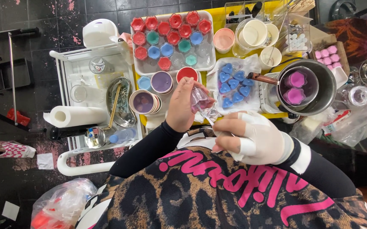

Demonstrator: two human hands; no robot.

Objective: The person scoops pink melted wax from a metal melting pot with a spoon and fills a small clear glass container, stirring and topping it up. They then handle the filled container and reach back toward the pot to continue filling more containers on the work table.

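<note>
Dark tiled floor (43, 25) fills the far left, and at nine o'clock from the hands stands a white trolley (77, 168) carrying a paper towel roll (75, 116) and some glass jars.

At twelve o'clock a white tray (212, 51) of small red, blue and teal cups rests on the yellow worktop (221, 17).

In the middle, the left hand (183, 106) has its grip curled around a small clear cup (200, 99), which shows a pinkish tint. The cup is held up off the worktop, just in front of the chest.

At five o'clock from that cup, the right hand (255, 140), wrapped in white, has its grip pinched on a thin stick (205, 115) whose tip reaches into or against the cup. Which of the two it is cannot be told.

To do this well, I judge that the left hand should keep the cup level and steady, holding its wall rather than its rim. The right hand should work the stick in short, light strokes, since the thin plastic looks easy to dent or tip.

At one o'clock lie blue heart shapes (233, 87) on a clear sheet. At two o'clock a steel pot (329, 89) holds pink flower shapes.
</note>
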